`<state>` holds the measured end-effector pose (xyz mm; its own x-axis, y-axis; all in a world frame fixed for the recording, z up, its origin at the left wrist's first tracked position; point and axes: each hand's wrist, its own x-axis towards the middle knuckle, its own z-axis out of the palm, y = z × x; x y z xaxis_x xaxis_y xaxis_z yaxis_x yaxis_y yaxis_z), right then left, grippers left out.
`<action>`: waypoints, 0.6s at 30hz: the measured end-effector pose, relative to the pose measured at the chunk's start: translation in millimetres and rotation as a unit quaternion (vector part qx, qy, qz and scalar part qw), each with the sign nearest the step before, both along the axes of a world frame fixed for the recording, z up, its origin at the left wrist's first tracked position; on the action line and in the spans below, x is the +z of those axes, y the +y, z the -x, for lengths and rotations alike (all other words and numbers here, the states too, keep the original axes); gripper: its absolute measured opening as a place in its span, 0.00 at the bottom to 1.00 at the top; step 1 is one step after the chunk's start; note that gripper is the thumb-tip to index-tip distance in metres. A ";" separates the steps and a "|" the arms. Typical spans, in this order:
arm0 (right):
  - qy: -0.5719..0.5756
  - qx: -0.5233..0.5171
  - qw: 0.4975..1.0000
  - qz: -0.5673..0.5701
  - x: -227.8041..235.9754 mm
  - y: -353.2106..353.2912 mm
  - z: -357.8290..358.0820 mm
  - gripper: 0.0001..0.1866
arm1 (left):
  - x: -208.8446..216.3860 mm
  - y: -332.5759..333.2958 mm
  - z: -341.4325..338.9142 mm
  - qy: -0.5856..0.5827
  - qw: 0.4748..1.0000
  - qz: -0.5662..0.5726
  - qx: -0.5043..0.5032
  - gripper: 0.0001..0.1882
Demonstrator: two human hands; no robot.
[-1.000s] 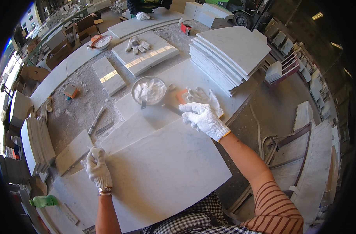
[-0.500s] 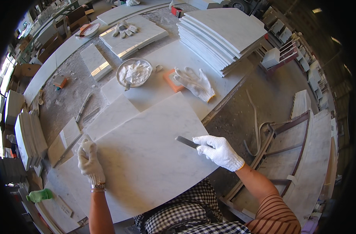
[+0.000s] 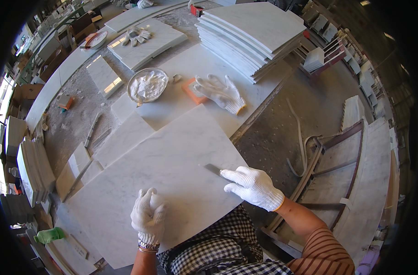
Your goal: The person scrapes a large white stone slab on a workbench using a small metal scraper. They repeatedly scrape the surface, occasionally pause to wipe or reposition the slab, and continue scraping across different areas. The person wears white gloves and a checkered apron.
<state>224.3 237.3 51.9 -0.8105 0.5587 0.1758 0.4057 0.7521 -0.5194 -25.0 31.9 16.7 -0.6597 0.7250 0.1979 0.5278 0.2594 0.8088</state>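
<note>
1. One grey scraper blade in the head view is pinched between the thumb and pressed-together fingers of the gloved right hand, its tip over the veined marble slab before the person
2. The gloved left hand is over the slab's near part, fingers curled; whether they hold anything, I cannot tell
3. Beyond the slab, a bowl of white paste stands near a loose knitted glove
</note>
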 end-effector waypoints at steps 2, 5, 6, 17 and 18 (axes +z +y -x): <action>-0.028 -0.001 0.999 -0.018 2.6 -2.9 3.0 0.18 | 9.3 2.4 -9.8 0.064 0.996 0.039 -0.046 0.24; -0.043 0.012 0.998 -0.037 5.9 -2.4 8.8 0.19 | 20.4 10.4 -20.0 0.060 0.990 0.108 -0.072 0.24; -0.057 0.021 0.997 -0.043 6.9 -1.7 10.2 0.20 | 24.0 12.6 -22.0 0.053 0.987 0.128 -0.080 0.24; -0.070 0.047 0.993 -0.077 7.7 4.9 12.3 0.19 | 41.0 38.3 -32.0 0.035 0.970 0.225 -0.089 0.21; -0.083 0.052 0.992 -0.079 7.7 4.6 12.1 0.19 | 42.4 39.4 -32.3 0.039 0.971 0.220 -0.087 0.21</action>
<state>212.2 241.9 59.6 -0.8875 0.4466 0.1139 0.3916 0.8610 -0.3246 7.4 71.3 59.0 -0.5149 0.8499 -0.1115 0.6498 0.4719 0.5959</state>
